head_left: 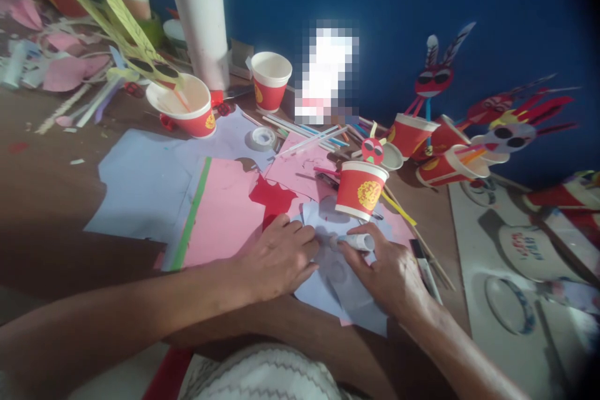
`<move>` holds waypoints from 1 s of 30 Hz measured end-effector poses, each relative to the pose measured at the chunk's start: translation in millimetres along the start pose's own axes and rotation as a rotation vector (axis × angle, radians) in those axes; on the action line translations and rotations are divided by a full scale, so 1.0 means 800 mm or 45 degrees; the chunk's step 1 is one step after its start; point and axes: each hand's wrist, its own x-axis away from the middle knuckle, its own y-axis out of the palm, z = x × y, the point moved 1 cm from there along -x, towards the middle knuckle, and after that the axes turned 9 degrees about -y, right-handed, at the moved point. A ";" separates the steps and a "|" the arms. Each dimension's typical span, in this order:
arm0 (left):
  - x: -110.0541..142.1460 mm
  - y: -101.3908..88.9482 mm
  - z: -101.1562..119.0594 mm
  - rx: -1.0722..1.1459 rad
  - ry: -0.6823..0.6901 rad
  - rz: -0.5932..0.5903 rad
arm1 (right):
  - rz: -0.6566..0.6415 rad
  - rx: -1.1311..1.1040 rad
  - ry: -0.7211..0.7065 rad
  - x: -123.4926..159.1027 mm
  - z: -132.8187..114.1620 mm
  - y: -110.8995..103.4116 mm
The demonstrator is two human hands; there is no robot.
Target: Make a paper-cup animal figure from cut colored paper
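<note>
My right hand is closed around a short white tube that looks like a glue stick, lying on its side just above light blue paper. The narrower end of the tube points toward my left hand. That hand's fingers are curled over the paper's left side; anything between them is hidden. Beyond the tube stands a red paper cup with a yellow emblem. A small red paper face with dark eyes shows above its rim. Red paper and a pink sheet lie beside my left hand.
Decorated cups with feathered paper figures stand at the back right. Another cup is near a white pillar. Straws, a tape roll and a marker lie around. Paper scraps cover the far left.
</note>
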 end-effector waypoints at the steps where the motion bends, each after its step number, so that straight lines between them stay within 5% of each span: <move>1: 0.000 0.000 0.000 -0.003 0.005 0.001 | -0.005 -0.008 0.010 -0.001 0.001 0.000; 18: 0.001 -0.002 0.000 -0.032 0.004 0.018 | -0.085 -0.070 0.114 0.017 0.004 -0.008; 30: 0.001 -0.001 -0.001 -0.036 0.013 0.011 | -0.020 -0.050 0.088 -0.004 0.006 -0.006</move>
